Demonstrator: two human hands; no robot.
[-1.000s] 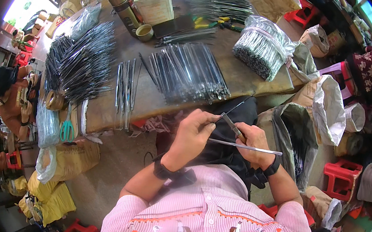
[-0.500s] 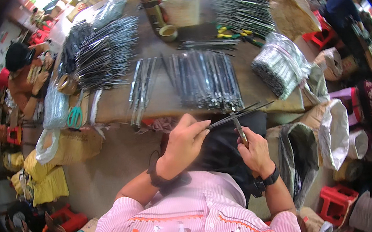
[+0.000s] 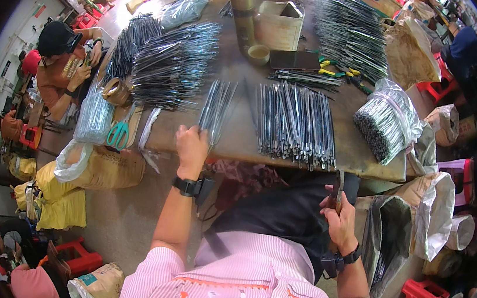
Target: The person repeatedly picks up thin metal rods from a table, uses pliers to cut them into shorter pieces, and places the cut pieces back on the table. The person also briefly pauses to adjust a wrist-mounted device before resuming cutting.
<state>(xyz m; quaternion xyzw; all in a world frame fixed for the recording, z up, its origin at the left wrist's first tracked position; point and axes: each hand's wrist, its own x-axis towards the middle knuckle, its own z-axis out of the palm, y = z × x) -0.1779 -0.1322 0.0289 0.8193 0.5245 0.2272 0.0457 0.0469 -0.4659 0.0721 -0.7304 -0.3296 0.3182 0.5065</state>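
My left hand [image 3: 191,148] is at the table's front edge, its curled fingers on the lower ends of a small group of thin metal strips [image 3: 218,106]. How many strips the fingers pinch is hidden. Lower right, off the table edge, my right hand [image 3: 337,218] is closed round a pair of pliers [image 3: 337,190], dark jaws pointing up. Between the hands, a neat row of dark metal strips [image 3: 297,123] lies side by side, ends toward me.
A large heap of strips [image 3: 171,65] lies left, another [image 3: 352,32] far right. A plastic-wrapped bundle [image 3: 387,122] sits at the right edge. Teal scissors [image 3: 118,134] are at the left. A flask [image 3: 242,17] and a box [image 3: 279,27] stand behind. A co-worker [image 3: 62,73] sits left.
My left hand has moved left and forward, from beside the pliers with strips in it to the small group. My right hand, still holding the pliers, has dropped lower right. The view has shifted.
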